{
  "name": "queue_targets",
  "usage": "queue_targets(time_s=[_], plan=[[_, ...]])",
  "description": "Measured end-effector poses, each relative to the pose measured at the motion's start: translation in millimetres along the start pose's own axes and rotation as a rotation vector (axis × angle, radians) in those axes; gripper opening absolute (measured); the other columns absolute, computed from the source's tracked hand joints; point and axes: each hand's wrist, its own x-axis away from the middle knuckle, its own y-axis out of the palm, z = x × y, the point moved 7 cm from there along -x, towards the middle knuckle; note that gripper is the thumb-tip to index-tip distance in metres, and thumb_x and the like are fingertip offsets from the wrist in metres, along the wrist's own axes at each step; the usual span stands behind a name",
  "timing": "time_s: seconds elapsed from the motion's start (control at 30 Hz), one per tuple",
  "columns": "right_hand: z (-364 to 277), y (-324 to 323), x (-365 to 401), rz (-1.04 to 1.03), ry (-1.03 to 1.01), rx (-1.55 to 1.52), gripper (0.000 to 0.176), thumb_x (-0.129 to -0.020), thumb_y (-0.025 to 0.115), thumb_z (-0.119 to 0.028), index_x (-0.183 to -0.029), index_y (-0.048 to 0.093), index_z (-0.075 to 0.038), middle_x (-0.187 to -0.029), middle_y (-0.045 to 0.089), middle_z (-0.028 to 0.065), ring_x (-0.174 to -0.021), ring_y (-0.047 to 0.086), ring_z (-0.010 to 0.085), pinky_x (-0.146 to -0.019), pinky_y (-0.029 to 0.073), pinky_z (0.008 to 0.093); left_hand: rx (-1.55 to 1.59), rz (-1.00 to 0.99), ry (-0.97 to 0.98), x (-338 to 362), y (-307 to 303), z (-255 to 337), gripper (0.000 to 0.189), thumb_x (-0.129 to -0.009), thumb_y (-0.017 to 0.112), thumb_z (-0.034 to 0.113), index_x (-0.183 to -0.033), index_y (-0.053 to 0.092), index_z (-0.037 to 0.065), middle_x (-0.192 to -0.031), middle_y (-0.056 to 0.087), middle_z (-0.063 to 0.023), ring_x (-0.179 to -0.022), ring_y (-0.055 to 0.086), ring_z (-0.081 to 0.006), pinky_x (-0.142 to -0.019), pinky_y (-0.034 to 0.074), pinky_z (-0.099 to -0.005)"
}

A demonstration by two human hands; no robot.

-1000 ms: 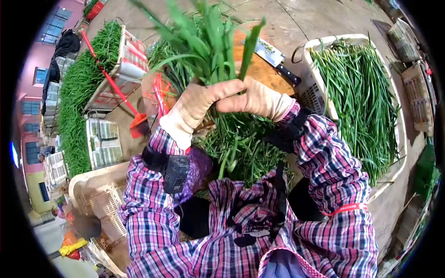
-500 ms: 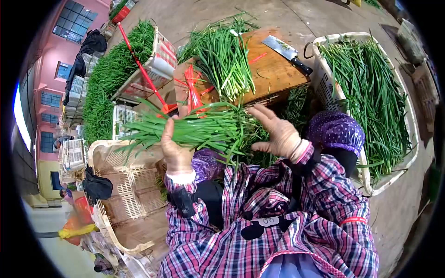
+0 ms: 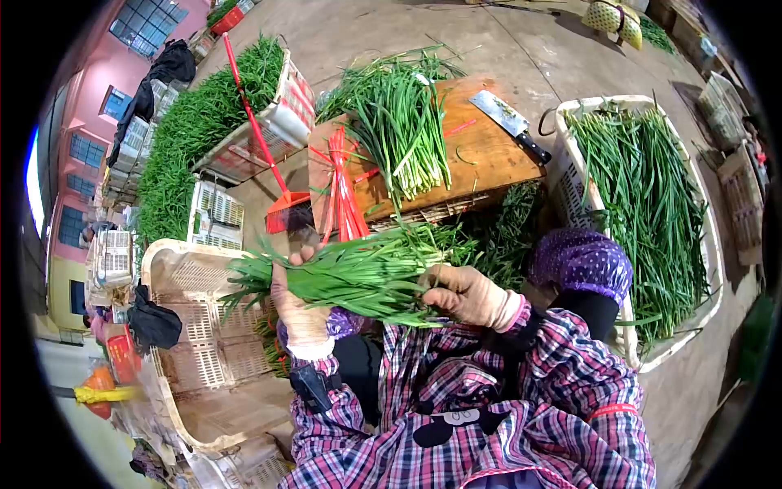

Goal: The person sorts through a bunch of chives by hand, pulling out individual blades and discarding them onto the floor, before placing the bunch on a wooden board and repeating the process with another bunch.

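A bunch of green garlic chives (image 3: 358, 273) lies across in front of my body. My left hand (image 3: 297, 306) is wrapped round it near its left end, thumb and fingertips showing on either side. At the right end, my right hand (image 3: 464, 295) is closed with its fingers pinched on some of the leaves. Both hands wear pale gloves. Just beyond the bunch, red plastic ties (image 3: 344, 191) hang over the edge of a wooden board (image 3: 489, 151). A pile of cut garlic chives (image 3: 403, 130) rests on that board, and a cleaver (image 3: 501, 114) lies to its right.
To my right stands a white crate (image 3: 717, 281) full of chives. At the left is a mostly bare crate (image 3: 151, 281), with another heaped crate (image 3: 285, 110) beyond it. A red-handled broom (image 3: 257, 126) leans between them. Loose greens (image 3: 513, 228) lie beneath the board.
My right hand has gone from spread fingers to closed on the leaves at the right end. The bunch sits lower and looks more gathered in my left hand.
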Motion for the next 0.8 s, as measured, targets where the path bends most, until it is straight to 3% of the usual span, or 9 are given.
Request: queue_targets(time_s=[0.1, 0.17, 0.23, 0.27, 0.4, 0.5, 0.6, 0.67, 0.8], plan=[[-1, -27, 6, 0.008, 0.018, 0.294, 0.024, -0.092, 0.059, -0.027, -0.103, 0.059, -0.005, -0.076, 0.059, 0.0119, -0.066, 0.052, 0.0177, -0.064, 0.046, 0.0306, 0.061, -0.056, -0.053, -14, -25, 16, 0.032, -0.088, 0.059, 0.037, -0.082, 0.058, 0.006, -0.091, 0.063, -0.0076, -0.098, 0.059, -0.0299, -0.094, 0.043, -0.0511], [26, -47, 14, 0.057, 0.131, 0.177, 0.018, -0.09, 0.06, -0.023, -0.099, 0.059, -0.008, -0.074, 0.058, 0.0133, -0.065, 0.055, 0.0251, -0.063, 0.045, 0.0355, 0.252, -0.038, -0.071, -22, -31, 24, 0.033, -0.091, 0.055, 0.035, -0.079, 0.059, 0.005, -0.078, 0.059, -0.0088, -0.085, 0.054, -0.0265, -0.089, 0.043, -0.0425], [12, -55, 13, -0.054, 0.318, 0.553, 0.014, -0.088, 0.061, -0.021, -0.096, 0.058, -0.009, -0.072, 0.058, 0.0149, -0.065, 0.056, 0.0314, -0.062, 0.045, 0.0382, 0.031, -0.017, 0.022, -19, -26, 33, 0.032, -0.09, 0.056, 0.034, -0.077, 0.058, 0.005, -0.077, 0.059, -0.008, -0.084, 0.052, -0.0262, -0.088, 0.042, -0.0411], [24, -61, 13, -0.07, 0.197, 0.669, 0.016, -0.086, 0.061, -0.024, -0.094, 0.057, -0.01, -0.071, 0.058, 0.0162, -0.066, 0.056, 0.0359, -0.061, 0.044, 0.0405, 0.031, -0.008, 0.024, -19, -26, 35, 0.032, -0.09, 0.056, 0.034, -0.077, 0.058, 0.005, -0.077, 0.059, -0.008, -0.084, 0.052, -0.0262, -0.088, 0.042, -0.0411], [36, -89, 20, -0.223, 0.339, 1.023, 0.021, -0.086, 0.058, -0.028, -0.095, 0.057, -0.009, -0.073, 0.06, 0.0175, -0.076, 0.059, 0.0392, -0.065, 0.045, 0.049, 0.132, -0.058, 0.007, -24, -19, 44, 0.028, -0.088, 0.058, 0.033, -0.074, 0.052, 0.009, -0.074, 0.052, -0.003, -0.081, 0.048, -0.0235, -0.093, 0.036, -0.0493], [41, -90, 23, -0.431, 0.55, 1.148, 0.034, -0.082, 0.063, -0.034, -0.105, 0.057, -0.01, -0.085, 0.063, 0.0167, -0.084, 0.061, 0.0368, -0.071, 0.048, 0.0462, 0.092, -0.021, 0.042, -15, -6, 52, 0.027, -0.088, 0.056, 0.033, -0.073, 0.047, 0.012, -0.07, 0.045, 0.0011, -0.079, 0.045, -0.0208, -0.102, 0.025, -0.0584], [-2, -81, 0, -0.323, 0.448, 1.18, 0.075, -0.072, 0.073, -0.043, -0.133, 0.042, -0.012, -0.112, 0.06, 0.0178, -0.099, 0.059, 0.0377, -0.08, 0.049, 0.0434, 0.211, 0.012, 0.014, -14, 2, 49, 0.028, -0.089, 0.054, 0.033, -0.074, 0.046, 0.011, -0.07, 0.045, 0.0011, -0.079, 0.045, -0.0212, -0.103, 0.023, -0.0592], [-21, -69, -19, -0.084, 0.166, 0.93, 0.078, -0.072, 0.073, -0.045, -0.134, 0.039, -0.011, -0.118, 0.058, 0.0188, -0.104, 0.058, 0.0365, -0.086, 0.047, 0.043, 0.163, -0.032, 0.004, -13, 13, 45, 0.028, -0.09, 0.054, 0.032, -0.074, 0.047, 0.01, -0.07, 0.046, 0.0002, -0.079, 0.045, -0.0212, -0.102, 0.026, -0.0559], [-43, -28, -59, 0.012, -0.05, 0.684, 0.078, -0.072, 0.075, -0.039, -0.136, 0.039, -0.011, -0.125, 0.054, 0.0185, -0.114, 0.053, 0.0348, -0.093, 0.045, 0.0391, 0.087, -0.011, 0.054, -19, 15, 39, 0.028, -0.092, 0.052, 0.027, -0.073, 0.047, 0.007, -0.072, 0.048, -0.0029, -0.077, 0.046, -0.0209, -0.088, 0.039, -0.0408]])
